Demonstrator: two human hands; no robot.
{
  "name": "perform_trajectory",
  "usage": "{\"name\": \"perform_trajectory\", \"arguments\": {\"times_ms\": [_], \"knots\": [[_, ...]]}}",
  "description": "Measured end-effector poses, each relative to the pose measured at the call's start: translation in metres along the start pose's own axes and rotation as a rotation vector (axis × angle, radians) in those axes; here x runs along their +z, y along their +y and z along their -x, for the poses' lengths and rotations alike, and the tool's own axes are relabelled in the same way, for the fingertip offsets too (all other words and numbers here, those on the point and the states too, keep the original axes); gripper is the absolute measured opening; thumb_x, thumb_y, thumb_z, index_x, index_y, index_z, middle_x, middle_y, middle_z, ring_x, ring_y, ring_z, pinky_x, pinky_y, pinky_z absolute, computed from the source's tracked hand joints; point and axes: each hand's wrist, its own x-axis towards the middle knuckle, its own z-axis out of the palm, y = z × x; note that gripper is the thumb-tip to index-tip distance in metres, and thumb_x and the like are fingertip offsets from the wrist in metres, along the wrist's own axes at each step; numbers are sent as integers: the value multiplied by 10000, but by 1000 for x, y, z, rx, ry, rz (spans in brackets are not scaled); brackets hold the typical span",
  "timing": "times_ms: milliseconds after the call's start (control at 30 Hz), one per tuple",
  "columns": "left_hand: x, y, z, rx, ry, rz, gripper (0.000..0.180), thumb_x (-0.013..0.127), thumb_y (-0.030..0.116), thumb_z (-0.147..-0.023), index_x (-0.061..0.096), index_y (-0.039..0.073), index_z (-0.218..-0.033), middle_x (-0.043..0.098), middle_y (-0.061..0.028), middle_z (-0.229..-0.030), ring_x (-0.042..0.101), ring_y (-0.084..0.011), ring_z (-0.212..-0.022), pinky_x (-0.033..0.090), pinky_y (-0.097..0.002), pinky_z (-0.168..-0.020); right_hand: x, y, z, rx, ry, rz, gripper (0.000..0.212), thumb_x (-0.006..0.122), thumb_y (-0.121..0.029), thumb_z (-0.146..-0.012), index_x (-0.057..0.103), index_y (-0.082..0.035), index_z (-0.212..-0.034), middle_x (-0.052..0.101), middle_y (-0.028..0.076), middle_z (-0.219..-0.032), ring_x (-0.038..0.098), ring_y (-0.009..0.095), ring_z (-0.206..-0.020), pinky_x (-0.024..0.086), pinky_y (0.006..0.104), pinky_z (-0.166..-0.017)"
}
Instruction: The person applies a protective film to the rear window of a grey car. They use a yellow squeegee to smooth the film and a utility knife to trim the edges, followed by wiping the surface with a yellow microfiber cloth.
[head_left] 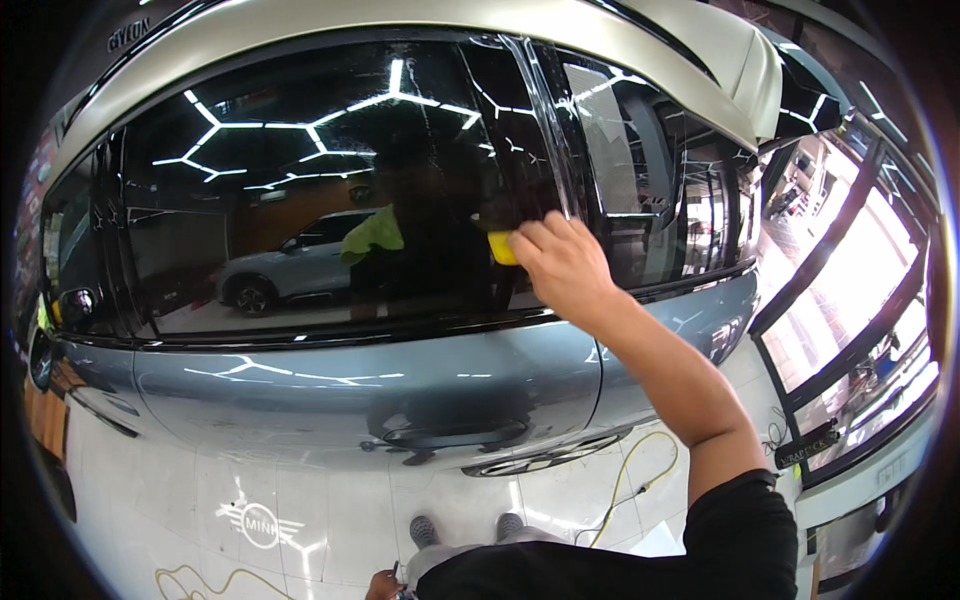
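The right hand (566, 265) partly hides a yellow tool (501, 248); the lower edge crops the left hand (381, 586).

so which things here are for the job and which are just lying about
Job, apparently:
yellow tool in right hand
car window

Lying about, apparently:
yellow cord
white sheet

Unclear: dark thing at left hand

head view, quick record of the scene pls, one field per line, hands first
right hand: grip closed on yellow tool
yellow tool: at the window, near its right-hand end
left hand: at the lower edge, partly cut off; grip unclear
window: dark, glossy, mirroring a grey car
door: blue-grey, below the window
floor: pale tiles, yellow cord lying on it
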Motion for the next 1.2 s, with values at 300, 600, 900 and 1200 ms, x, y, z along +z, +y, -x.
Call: {"name": "perform_trajectory", "arguments": {"times_ms": [300, 600, 900, 1200], "knots": [[-112, -72, -19, 191, 106, -178, 439, 717, 180, -770, 617, -35, -1139, 668, -135, -845, 639, -342, -815, 547, -432, -764, -22, 41, -31, 539, -138, -294, 301, 621, -164, -928, 525, -36, -1183, 652, 254, -1004, 639, 446, -940, 506, 503, -815], [-101, -58, -41, -175, -37, 254, 367, 631, 109, -828, 596, 2, -1177, 671, -183, -846, 649, -295, -676, 535, -426, -589, -33, 48, -48, 430, -76, -238, 193, 584, -131, -940, 517, -29, -1089, 629, 227, -898, 614, 441, -864, 494, 512, -774], [-42, -21, -30, -515, -57, 660, 508, 387, 17, -916, 473, 46, -1415, 634, -161, -737, 457, -160, -432, 353, -318, -363, -13, 43, -20, 415, -151, -272, 183, 597, -111, -925, 535, -36, -1080, 592, 222, -865, 597, 426, -807, 493, 487, -744], [-47, 9, -14, -524, -17, 704, 487, 392, 25, -915, 514, 67, -1385, 627, -150, -732, 438, -152, -427, 328, -311, -359, -13, 24, -11, 410, -134, -223, 167, 613, -77, -892, 514, -43, -1022, 580, 196, -845, 600, 404, -814, 484, 510, -743]]}}
